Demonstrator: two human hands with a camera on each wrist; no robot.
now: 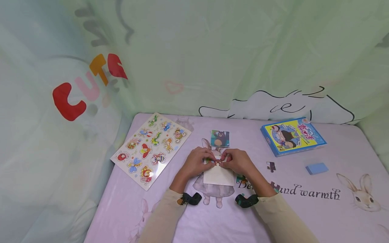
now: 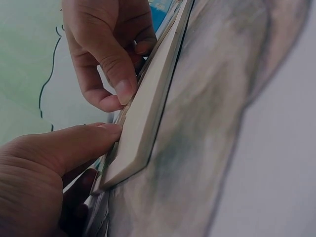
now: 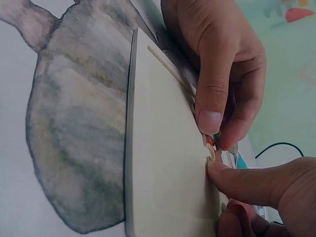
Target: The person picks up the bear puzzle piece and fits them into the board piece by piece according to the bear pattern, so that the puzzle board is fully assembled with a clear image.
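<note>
In the head view a small cream puzzle tray (image 1: 218, 178) lies flat on the table, with a few printed jigsaw pieces (image 1: 217, 162) along its far edge. Thumb and fingers of my left hand (image 1: 196, 163) pinch a piece at that edge, from the left. From the other side my right hand (image 1: 240, 164) does the same, the two thumbs almost meeting. Up close, the right wrist view shows a reddish piece (image 3: 211, 143) with a curved notch between the thumbs. Fingers hide most of the printed pieces. Beyond the tray lies a picture card of a dark bear (image 1: 220, 139).
Loose jigsaw pieces (image 1: 271, 166) lie right of the tray, some partly behind the right forearm. A blue and yellow box (image 1: 293, 136) and a blue block (image 1: 317, 168) are farther right. An insect-picture board (image 1: 152, 148) lies at the left. Curtains enclose the table.
</note>
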